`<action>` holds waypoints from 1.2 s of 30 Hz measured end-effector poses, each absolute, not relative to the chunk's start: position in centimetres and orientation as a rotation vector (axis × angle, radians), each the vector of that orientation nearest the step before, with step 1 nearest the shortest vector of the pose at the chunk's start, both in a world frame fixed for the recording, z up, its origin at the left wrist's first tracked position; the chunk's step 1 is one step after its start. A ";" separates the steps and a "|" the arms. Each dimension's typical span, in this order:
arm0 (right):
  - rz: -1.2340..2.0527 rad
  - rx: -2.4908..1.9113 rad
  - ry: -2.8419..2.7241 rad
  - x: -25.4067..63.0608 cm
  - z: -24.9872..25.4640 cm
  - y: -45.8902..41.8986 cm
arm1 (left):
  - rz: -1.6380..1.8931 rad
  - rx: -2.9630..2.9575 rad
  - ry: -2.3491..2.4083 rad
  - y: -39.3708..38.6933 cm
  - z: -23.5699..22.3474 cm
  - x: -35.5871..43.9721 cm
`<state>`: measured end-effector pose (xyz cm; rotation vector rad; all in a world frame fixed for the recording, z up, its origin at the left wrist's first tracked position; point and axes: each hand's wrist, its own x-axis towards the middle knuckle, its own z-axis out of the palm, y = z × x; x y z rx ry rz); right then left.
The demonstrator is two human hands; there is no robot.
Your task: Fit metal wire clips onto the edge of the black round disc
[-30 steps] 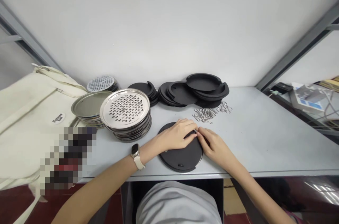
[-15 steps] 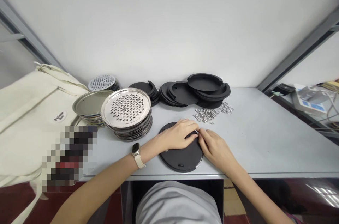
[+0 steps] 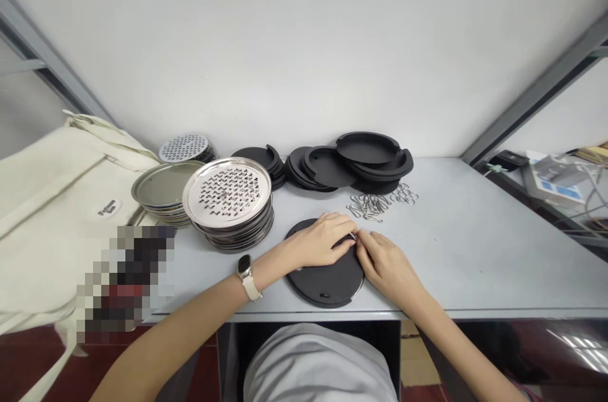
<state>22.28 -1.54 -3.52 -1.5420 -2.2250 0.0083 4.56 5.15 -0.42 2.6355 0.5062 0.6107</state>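
Note:
A black round plate lies flat near the table's front edge, with a small slot low on its face and a thin bright line along its lower right rim. Across its upper part rests my left hand, its fingers curled and its thumb pressing at the upper right rim. My right hand is pinched at that same rim, fingertips meeting the left ones. A tiny shiny bit shows between the fingertips, too small to name. Behind the hands lie loose metal hooks and metal rings.
To the left stand a stack of metal grater discs and a stack of greenish round plates. Along the wall are more black round trays. A cream bag covers the left end. Boxes and cables sit beyond the right frame post.
Both hands keep almost the same place on the plate's rim. The view has shifted very slightly.

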 end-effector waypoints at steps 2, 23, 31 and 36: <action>0.009 -1.545 -2.224 22.3 -3.5 -1.5 | 0.608 2.644 0.495 5.2 -0.4 4.6; 0.086 -1.564 -2.189 22.3 -3.5 -1.6 | 0.626 2.641 0.473 5.3 -0.8 4.6; 0.215 -1.570 -2.148 22.3 -3.2 -1.5 | 0.632 2.620 0.489 5.1 -0.5 4.4; 0.290 -1.552 -2.121 22.3 -3.1 -1.5 | 0.639 2.618 0.490 5.2 -0.4 4.4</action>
